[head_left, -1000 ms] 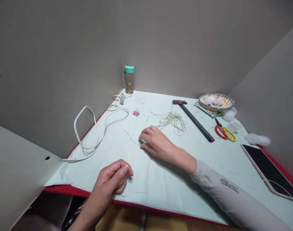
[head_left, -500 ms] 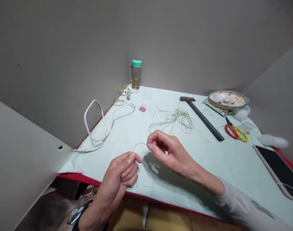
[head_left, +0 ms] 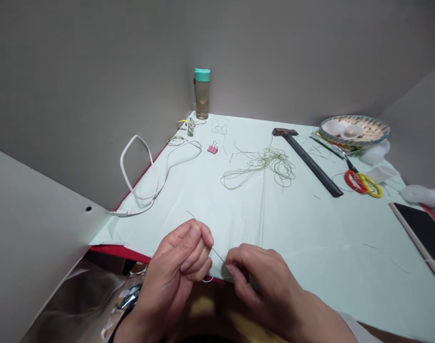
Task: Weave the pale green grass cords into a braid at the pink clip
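Note:
My left hand (head_left: 183,259) and my right hand (head_left: 262,281) are close together over the near edge of the pale green table (head_left: 310,224). Both pinch one short thin thread (head_left: 217,254) that runs between their fingertips; its free end curves up past my left thumb. A long strand leads from my right hand toward a tangled bundle of pale green thread (head_left: 263,166) at the table's middle.
Farther back lie a black hammer (head_left: 310,162), red and yellow scissors (head_left: 363,182), a woven basket (head_left: 353,128), a pink binder clip (head_left: 212,148) and a teal-capped bottle (head_left: 202,94). A white cable (head_left: 146,166) loops at left; a dark tablet (head_left: 420,233) rests at right.
My right hand lifted a thread piece off the table and drew back to the near edge. It met my left hand, and both now pinch the thread.

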Tool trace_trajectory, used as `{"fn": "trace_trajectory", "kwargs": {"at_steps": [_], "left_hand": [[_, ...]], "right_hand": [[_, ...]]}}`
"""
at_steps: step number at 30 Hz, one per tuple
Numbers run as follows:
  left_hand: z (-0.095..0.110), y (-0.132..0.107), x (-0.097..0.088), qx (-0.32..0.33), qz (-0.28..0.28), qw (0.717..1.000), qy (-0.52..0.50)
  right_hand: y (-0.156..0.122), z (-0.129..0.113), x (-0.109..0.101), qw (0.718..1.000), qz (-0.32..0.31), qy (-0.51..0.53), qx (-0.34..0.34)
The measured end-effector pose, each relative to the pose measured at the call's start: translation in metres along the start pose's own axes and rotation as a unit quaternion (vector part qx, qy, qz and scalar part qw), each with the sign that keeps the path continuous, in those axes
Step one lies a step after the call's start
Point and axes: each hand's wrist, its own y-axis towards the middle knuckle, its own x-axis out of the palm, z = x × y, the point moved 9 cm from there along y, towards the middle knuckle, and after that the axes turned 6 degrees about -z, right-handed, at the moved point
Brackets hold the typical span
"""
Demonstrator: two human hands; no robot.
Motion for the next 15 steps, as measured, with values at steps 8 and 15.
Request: {"fn": "trace_trajectory", "kwargs": {"at_steps": [8, 15], "left_hand": [[0.013, -0.001, -0.001, 0.021, 0.015, 0.999, 0.031], [0.077, -0.013, -0.028, 0.184, 0.119, 0.974, 0.06]], "right_hand": [[-0.026, -0.008, -0.004, 0.994, -0.05, -0.097, 0.004], [-0.05, -0.014, -0.053, 0.985, 0.004, -0.166, -0.04]]}}
